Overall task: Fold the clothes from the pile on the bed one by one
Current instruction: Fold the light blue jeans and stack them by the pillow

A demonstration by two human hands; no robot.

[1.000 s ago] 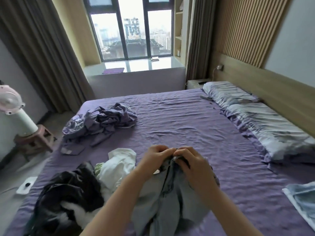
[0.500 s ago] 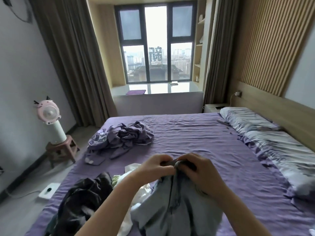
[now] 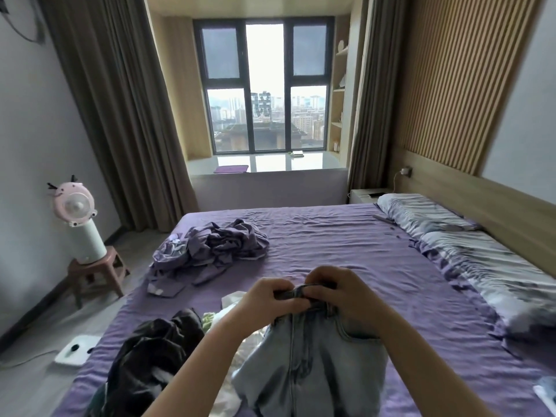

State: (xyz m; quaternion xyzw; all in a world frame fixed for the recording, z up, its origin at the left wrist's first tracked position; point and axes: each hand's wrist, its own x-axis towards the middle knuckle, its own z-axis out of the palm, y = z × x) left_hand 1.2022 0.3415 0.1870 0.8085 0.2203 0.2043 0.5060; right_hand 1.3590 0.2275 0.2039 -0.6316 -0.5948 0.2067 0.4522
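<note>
A pair of light blue jeans (image 3: 313, 365) hangs in front of me over the purple bed (image 3: 346, 245). My left hand (image 3: 267, 299) and my right hand (image 3: 346, 293) sit close together and both grip its waistband, fingers curled round the cloth. The legs drop out of the bottom of the view. To the lower left lies the pile: a dark garment (image 3: 150, 353), with white cloth (image 3: 231, 302) and a bit of green beside it, partly hidden by my left forearm.
A crumpled purple heap (image 3: 210, 251) lies on the bed's far left. Two pillows (image 3: 469, 245) run along the wooden headboard on the right. A folded pale item (image 3: 546, 392) shows at the lower right edge. A pink fan (image 3: 75, 206) stands on a stool left of the bed.
The view has tilted upward, showing more window and curtains. Both hands have kept their grip on the jeans' waistband, held close together above the bed.
</note>
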